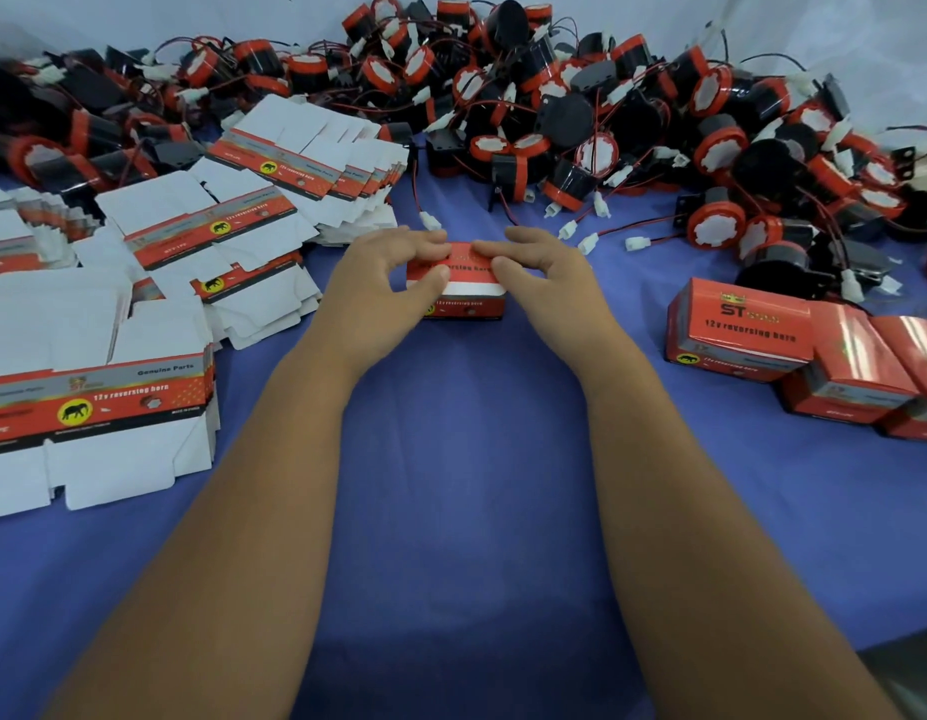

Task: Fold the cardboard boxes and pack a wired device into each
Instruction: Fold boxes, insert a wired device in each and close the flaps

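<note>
Surface: blue cloth covers the table from the near edge out to a pale backdrop; I see both forearms reaching out across it.
Left hand: my left hand grips the left end of the red box, thumb curled onto the near side of the lid, fingers bent over the top.
Right hand: my right hand grips the right end of the same box, thumb tip on the lid's front edge, fingers curled over the far side.
Box in hand: it sits on the cloth at centre, just beyond mid-table. Lid is nearly down; a white strip shows under its front edge. "12 v reversing horn" is printed on the top and the front. I cannot tell what is inside.
Near left: flat box blanks in a stack, white flaps out, red band with a yellow elephant mark.
Right: finished boxes closed and lying in a row, touching one another, well apart from the hands.
Further left: more flat blanks in fanned, overlapping stacks, running back toward the pile.
Just past the hands: loose white connectors on red and black leads lie on the cloth.
Far: heap of wired horns, black bodies with red rings, spread across the full width of the table against the backdrop, wires tangled.
</note>
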`<action>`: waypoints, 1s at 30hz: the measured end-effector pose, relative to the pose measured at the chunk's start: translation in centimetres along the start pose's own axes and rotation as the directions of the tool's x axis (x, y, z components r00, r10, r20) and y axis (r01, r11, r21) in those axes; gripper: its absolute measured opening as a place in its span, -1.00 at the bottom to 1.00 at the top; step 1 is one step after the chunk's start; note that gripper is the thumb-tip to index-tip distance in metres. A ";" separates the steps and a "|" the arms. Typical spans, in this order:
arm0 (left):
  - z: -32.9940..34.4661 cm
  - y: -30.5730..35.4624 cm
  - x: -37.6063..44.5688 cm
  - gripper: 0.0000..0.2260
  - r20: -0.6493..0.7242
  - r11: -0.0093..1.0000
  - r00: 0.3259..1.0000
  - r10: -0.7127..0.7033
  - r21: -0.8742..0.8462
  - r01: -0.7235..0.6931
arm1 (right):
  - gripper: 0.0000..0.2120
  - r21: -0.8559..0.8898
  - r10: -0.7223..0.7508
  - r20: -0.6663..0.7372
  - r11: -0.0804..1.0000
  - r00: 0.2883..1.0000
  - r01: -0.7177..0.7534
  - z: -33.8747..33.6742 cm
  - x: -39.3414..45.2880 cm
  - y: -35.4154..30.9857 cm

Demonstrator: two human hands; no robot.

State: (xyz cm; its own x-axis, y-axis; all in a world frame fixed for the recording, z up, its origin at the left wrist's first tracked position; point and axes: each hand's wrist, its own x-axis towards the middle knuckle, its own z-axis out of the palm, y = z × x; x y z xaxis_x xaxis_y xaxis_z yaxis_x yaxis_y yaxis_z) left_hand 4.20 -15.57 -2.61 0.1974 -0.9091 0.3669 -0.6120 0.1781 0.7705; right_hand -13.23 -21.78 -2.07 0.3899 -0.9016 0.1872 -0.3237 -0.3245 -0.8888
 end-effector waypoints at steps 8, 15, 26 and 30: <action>-0.2 0.1 0.0 -0.70 0.060 0.997 0.998 -0.001 0.081 -0.004 | -0.51 -0.104 -0.074 0.069 0.991 0.995 0.081 0.0 -0.1 0.3; -0.5 0.0 0.0 -0.67 0.078 0.998 0.996 -0.047 -0.037 0.050 | -0.56 -0.128 -0.109 0.027 0.985 0.994 0.112 0.2 0.4 0.7; -0.2 0.3 0.0 -0.74 0.024 0.983 0.997 -0.078 -0.166 0.080 | -0.60 -0.123 -0.111 0.004 0.986 0.994 0.110 0.4 0.7 0.8; -0.2 -0.1 -0.2 -0.57 0.083 0.985 0.995 -0.060 -0.158 0.072 | -0.61 -0.194 -0.151 0.010 0.969 0.988 0.150 0.4 0.6 0.9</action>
State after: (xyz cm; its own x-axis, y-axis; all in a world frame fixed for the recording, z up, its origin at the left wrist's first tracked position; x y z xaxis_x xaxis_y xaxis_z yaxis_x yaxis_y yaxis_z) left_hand 4.36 -15.34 -2.61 0.1693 -0.9462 0.2757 -0.4675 0.1691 0.8677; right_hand -12.95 -22.46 -2.93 0.4429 -0.8394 0.3151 -0.4226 -0.5054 -0.7523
